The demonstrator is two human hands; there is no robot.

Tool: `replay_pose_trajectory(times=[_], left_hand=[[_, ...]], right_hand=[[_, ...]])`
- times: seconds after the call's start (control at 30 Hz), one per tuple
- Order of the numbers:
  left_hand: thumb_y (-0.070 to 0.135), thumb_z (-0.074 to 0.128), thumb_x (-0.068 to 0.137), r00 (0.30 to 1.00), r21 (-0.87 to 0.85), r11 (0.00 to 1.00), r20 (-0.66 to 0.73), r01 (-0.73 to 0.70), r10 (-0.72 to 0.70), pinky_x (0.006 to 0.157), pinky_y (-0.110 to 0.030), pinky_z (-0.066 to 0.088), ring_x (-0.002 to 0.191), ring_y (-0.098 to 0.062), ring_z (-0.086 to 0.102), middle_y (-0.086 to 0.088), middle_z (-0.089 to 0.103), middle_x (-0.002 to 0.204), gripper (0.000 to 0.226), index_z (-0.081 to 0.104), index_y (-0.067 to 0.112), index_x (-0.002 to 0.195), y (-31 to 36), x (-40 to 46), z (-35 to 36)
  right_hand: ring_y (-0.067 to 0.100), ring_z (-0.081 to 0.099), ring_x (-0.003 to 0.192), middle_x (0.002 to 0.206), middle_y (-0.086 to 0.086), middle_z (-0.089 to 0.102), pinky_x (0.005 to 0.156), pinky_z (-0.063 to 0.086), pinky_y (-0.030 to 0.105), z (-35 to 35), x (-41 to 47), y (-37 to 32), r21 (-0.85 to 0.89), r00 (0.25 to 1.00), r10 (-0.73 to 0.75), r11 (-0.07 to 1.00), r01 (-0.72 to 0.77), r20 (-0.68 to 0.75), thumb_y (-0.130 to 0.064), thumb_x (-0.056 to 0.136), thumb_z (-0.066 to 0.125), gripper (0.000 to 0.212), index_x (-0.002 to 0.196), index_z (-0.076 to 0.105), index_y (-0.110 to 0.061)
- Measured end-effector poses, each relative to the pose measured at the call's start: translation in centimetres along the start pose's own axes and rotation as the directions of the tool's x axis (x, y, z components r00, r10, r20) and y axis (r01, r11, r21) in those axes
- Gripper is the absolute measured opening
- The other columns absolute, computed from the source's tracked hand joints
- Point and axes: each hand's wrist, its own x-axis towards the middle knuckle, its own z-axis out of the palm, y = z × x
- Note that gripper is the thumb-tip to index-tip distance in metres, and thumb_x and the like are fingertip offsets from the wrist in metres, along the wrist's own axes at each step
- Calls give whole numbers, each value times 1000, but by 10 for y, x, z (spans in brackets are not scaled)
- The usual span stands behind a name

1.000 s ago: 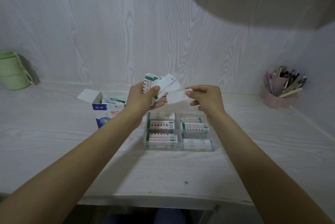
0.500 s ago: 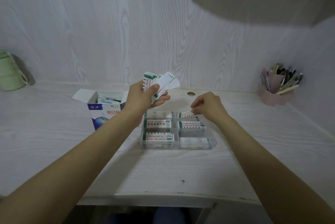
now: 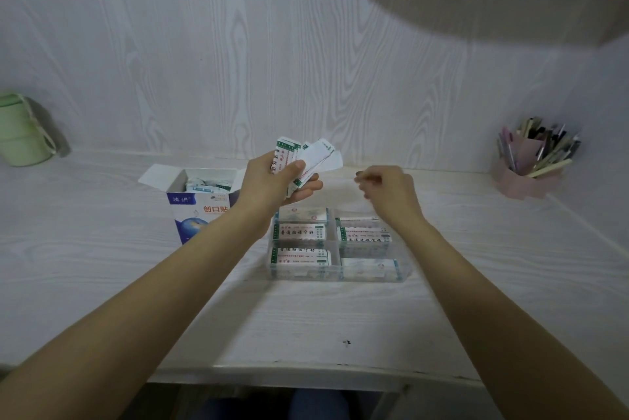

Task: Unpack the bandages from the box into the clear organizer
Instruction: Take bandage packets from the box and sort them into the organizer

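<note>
At far left a green container (image 3: 20, 134) is cut off by the frame edge. The open box (image 3: 200, 205) stands on the desk (image 3: 340, 317), its right side hidden behind the left forearm; more wrapped bandages show inside, and "创口贴" can be read on its front, while the smaller blue heading is too blurred to make out. The left hand (image 3: 272, 181) grips a fanned bunch of bandages (image 3: 303, 157) above the desk, thumb curled over them; their print is too small to read. Just near of it sits the clear organizer (image 3: 337, 242), its compartments holding bandages with green-edged labels. The right hand (image 3: 388, 188) is motion-blurred, fingers loosely curled and empty; half a second ago it was lower, at the organizer's far right compartment, and it now hangs above it. At far right stands a pink pen holder (image 3: 527, 168).
</note>
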Motion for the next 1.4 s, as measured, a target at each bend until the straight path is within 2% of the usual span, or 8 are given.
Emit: replay_pose_trajectory(times=[0.1, 0.33, 0.57, 0.7, 0.9, 1.1, 1.27, 1.4], left_hand=[[2, 55, 93, 1000, 14, 1000, 27, 12, -13, 71, -31, 59, 79, -28, 72, -14, 68, 95, 11, 60, 11, 96, -3, -1, 2], [-4, 67, 81, 994, 56, 998, 108, -41, 35, 72, -31, 59, 78, -29, 72, -17, 69, 99, 26, 62, 0, 107, -2, -5, 7], [5, 72, 80, 980, 280, 948, 167, -154, 110, 79, -30, 55, 77, -16, 71, -10, 70, 82, 17, 66, 5, 96, -5, -5, 3], [3, 65, 84, 970, 403, 891, 202, -208, 136, 62, -15, 48, 58, 3, 60, 3, 66, 72, 10, 63, 7, 93, -7, -6, 4], [10, 58, 92, 964, 192, 979, 267, -66, 13, 64, -17, 54, 71, -11, 70, -4, 70, 85, 18, 60, 7, 110, -2, -12, 5], [6, 36, 101, 975, 48, 998, 214, 51, -60, 76, -25, 57, 92, -28, 69, -16, 67, 102, 27, 54, 3, 121, 2, -13, 0], [-2, 47, 96, 992, 56, 998, 125, 1, -8, 73, -28, 59, 85, -25, 71, -16, 68, 101, 25, 55, 6, 118, 0, -12, -2], [-1, 59, 89, 998, 102, 994, 54, -41, 35, 71, -27, 58, 78, -16, 67, -6, 69, 97, 29, 59, 24, 104, 0, -8, -3]], right_hand=[[12, 64, 86, 85, -9, 67, 86, 54, 36, -10, -8, -29, 283, 988, -42, 956, 83, -148, -20, 91, 60, 13, 95, 71, -15], [13, 57, 74, 89, 2, 63, 61, 48, 21, -5, -10, -55, 329, 996, -33, 944, 3, 85, -23, 78, 76, 28, 102, 66, -15], [14, 46, 123, 135, 0, 49, 101, 40, 29, 6, -18, -59, 361, 982, -21, 931, -48, 186, -33, 91, 60, 45, 133, 51, -19], [-4, 52, 87, 105, -8, 56, 69, 40, 7, 4, -25, -64, 412, 977, -107, 911, 21, 186, -21, 82, 72, 42, 121, 56, -23], [5, 54, 80, 83, -4, 57, 68, 43, 7, 8, -21, -65, 493, 995, -42, 870, -10, 94, -4, 81, 70, 15, 80, 58, -11], [27, 59, 90, 88, 6, 60, 88, 50, 39, 14, -19, -59, 562, 994, 19, 824, -76, 106, -6, 86, 65, 12, 79, 59, -13], [10, 54, 82, 90, -2, 61, 70, 44, 19, 15, -24, -60, 470, 998, 45, 881, -58, 39, -11, 85, 69, 11, 87, 58, -10], [12, 59, 80, 96, 4, 66, 70, 51, 27, 15, -25, -62, 502, 978, 175, 839, -211, 118, -23, 85, 70, 21, 93, 54, -11]])
